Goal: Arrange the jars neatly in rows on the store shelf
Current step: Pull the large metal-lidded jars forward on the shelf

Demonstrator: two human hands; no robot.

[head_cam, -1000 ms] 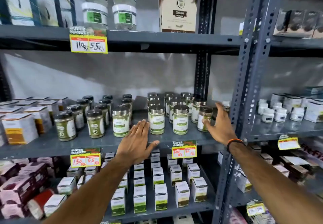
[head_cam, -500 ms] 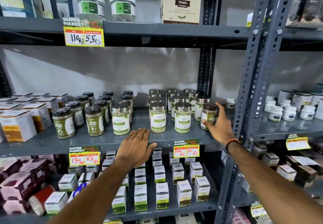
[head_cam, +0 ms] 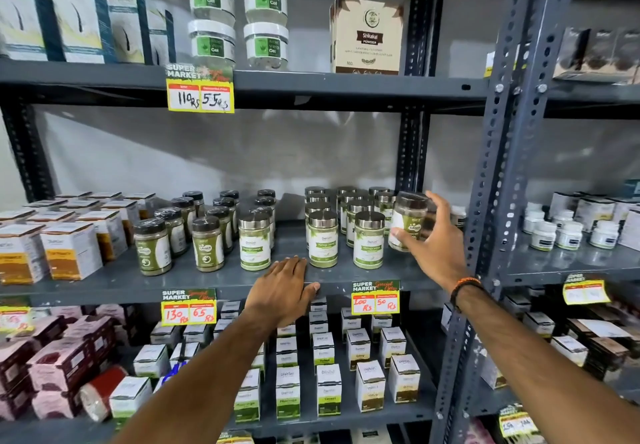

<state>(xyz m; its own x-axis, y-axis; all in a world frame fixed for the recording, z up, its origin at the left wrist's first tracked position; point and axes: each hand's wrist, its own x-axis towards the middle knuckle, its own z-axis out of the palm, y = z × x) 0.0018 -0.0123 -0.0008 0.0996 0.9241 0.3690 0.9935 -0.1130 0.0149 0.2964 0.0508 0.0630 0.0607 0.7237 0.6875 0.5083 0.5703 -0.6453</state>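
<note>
Now the right hand (head_cam: 438,236), which was only reaching half a second ago, has the jar (head_cam: 408,220) gripped and tilted, lifted at right of center beside the upright post (head_cam: 491,201). The left hand (head_cam: 282,291) stays flat, fingers spread, on the shelf edge (head_cam: 104,288), lower center, well apart from the jar.

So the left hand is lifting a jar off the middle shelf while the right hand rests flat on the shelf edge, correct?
Sides are swapped. In the head view the right hand lifts the dark-lidded jar off the middle shelf, while the left hand rests flat on the shelf edge.
</note>
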